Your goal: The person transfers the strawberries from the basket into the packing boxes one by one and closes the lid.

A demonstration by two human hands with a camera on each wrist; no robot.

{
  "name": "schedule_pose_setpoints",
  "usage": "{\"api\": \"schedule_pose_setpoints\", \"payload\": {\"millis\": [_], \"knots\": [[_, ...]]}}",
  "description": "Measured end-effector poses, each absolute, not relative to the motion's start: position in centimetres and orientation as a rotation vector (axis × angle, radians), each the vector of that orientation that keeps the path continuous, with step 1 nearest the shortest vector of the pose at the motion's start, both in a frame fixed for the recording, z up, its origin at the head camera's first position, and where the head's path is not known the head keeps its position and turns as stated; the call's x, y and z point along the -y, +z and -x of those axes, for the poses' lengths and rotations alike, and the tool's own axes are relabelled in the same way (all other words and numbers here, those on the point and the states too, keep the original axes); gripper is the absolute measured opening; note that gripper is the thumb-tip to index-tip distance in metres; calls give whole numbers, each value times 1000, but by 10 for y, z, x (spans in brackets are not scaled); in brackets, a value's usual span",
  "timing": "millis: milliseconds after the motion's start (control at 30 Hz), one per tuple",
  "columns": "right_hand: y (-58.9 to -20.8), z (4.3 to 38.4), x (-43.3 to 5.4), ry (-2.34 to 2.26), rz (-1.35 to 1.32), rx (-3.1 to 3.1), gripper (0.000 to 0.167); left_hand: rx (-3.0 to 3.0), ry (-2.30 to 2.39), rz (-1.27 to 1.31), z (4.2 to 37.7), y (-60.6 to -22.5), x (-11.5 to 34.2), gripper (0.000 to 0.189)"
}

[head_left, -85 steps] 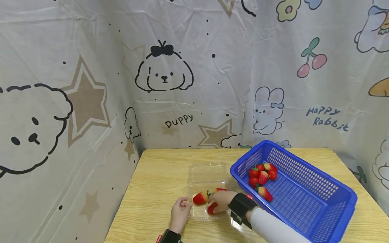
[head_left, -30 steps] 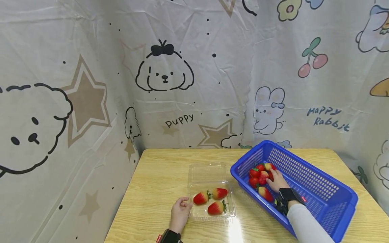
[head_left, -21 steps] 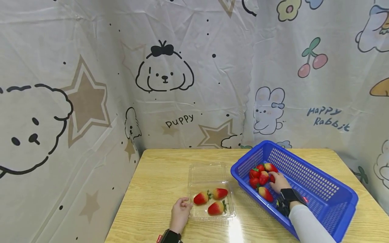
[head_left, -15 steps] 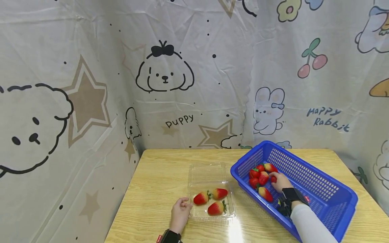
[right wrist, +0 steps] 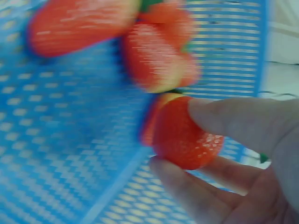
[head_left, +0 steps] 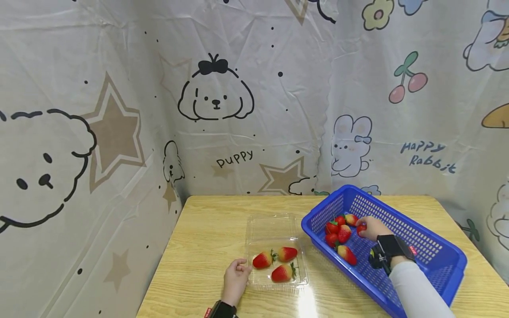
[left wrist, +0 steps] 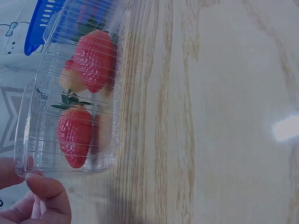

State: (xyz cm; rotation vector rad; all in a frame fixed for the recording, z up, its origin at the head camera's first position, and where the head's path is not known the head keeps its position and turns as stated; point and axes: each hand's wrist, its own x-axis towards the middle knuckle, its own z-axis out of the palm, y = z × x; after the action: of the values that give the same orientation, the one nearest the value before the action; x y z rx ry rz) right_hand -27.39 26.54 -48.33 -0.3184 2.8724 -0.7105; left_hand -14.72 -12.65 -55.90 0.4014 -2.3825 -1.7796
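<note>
My right hand (head_left: 374, 228) is over the blue basket and grips a red strawberry (right wrist: 184, 133) between thumb and fingers. Several other strawberries (head_left: 344, 234) lie together at the basket's left end. A clear plastic clamshell box (head_left: 260, 280) stands on the table with its lid folded back. Three strawberries (head_left: 282, 272) lie in it, red with pale yellow near their green leaves. At the box's left corner is my left hand (head_left: 235, 280); in the left wrist view its thumb and a finger pinch the rim (left wrist: 23, 172).
The blue perforated basket (head_left: 405, 223) sits slantwise on the right of the wooden table (head_left: 207, 229), close beside the clear box. A printed cloth (head_left: 254, 145) hangs behind the table and along its left side.
My right hand left a strawberry in the clear box, moved right into the basket, took hold of another and now draws it up and right. My left hand has stayed at the box.
</note>
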Motion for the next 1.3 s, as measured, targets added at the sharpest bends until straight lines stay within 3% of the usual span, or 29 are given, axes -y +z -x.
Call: {"api": "schedule_pose_setpoints", "payload": {"millis": [367, 600, 967, 1300], "knots": [[-409, 263, -230, -838, 500, -2989, 32, 2376, -1778, -411, 148, -562, 125, 24], [-392, 252, -193, -1047, 767, -3018, 35, 2383, -1781, -410, 147, -560, 125, 25], [-432, 234, -123, -1213, 1413, -2791, 37, 2367, -1778, -414, 148, -559, 124, 25], [-478, 225, -79, -925, 1445, -2558, 31, 2354, -1809, -389, 147, -558, 125, 26]]}}
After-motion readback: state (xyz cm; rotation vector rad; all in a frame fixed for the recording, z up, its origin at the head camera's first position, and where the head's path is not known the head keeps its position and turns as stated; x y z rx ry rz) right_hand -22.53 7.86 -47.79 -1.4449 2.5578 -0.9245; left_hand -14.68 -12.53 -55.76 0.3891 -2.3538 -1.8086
